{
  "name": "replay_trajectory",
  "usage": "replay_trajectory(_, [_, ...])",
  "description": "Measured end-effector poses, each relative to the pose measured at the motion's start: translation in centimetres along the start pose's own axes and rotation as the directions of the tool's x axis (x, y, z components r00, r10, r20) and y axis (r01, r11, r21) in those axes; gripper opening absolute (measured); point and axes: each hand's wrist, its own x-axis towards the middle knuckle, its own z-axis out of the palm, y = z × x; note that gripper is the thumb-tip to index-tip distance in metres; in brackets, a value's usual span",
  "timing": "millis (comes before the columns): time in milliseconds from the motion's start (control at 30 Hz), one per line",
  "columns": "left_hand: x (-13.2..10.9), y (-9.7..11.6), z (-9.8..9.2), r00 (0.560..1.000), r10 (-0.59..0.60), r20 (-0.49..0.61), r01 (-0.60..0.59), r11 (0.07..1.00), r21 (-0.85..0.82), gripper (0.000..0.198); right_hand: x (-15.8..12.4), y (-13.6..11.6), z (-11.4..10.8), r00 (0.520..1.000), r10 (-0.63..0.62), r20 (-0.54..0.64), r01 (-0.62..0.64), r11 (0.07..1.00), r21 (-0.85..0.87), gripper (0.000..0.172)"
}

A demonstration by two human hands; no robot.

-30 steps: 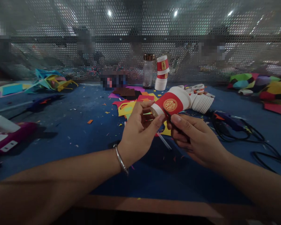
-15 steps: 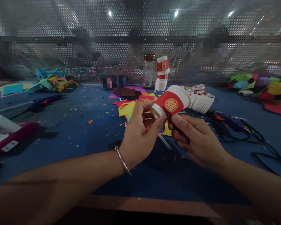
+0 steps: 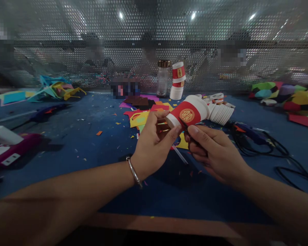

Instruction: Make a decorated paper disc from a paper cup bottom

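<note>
A red and white paper cup point(image 3: 187, 111) with a gold round emblem is tilted on its side above the table. My left hand point(image 3: 156, 143) is closed on its base end, with the thumb below and fingers behind. My right hand point(image 3: 213, 150) is closed around a thin dark pointed tool point(image 3: 184, 123), mostly hidden by the fingers. The tool's tip rests against the cup's red side near the base; its kind cannot be made out. Below the hands a clear stick point(image 3: 180, 154) lies on the blue table.
Behind the cup lie coloured paper sheets point(image 3: 137, 119) and a stack of white cups point(image 3: 220, 113). A glass bottle point(image 3: 163, 78) and stacked red cups point(image 3: 178, 80) stand farther back. On the right is a corded glue gun point(image 3: 254, 133); a purple power strip point(image 3: 12, 148) is left.
The cup has tipped slightly downward in my hands, and its emblem has turned a little. Both hands keep their grip and have hardly moved.
</note>
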Motion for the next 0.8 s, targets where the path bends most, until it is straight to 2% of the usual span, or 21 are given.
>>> replay_trajectory(167, [-0.30,0.13,0.23,0.998,0.051,-0.042,-0.050,0.998,0.031,0.035,-0.09,0.00,-0.04,1.000,-0.018,0.012,0.019,1.000,-0.020,0.055])
replay_trajectory(467, [-0.35,0.20,0.23,0.996,0.060,-0.068,-0.058,0.998,0.034,0.038,-0.22,-0.10,-0.21,0.997,-0.055,0.057,0.060,0.995,-0.078,0.052])
replay_trajectory(633, [-0.34,0.43,0.24,0.998,0.002,-0.067,-0.005,0.999,-0.044,0.042,-0.21,-0.29,-0.18,0.996,-0.073,0.055,0.076,0.995,-0.063,0.053])
replay_trajectory(800, [-0.15,0.13,0.39,0.994,-0.081,-0.074,0.067,0.982,-0.176,0.031,-0.07,-0.15,-0.17,0.995,-0.075,0.061,0.078,0.996,-0.048,0.054])
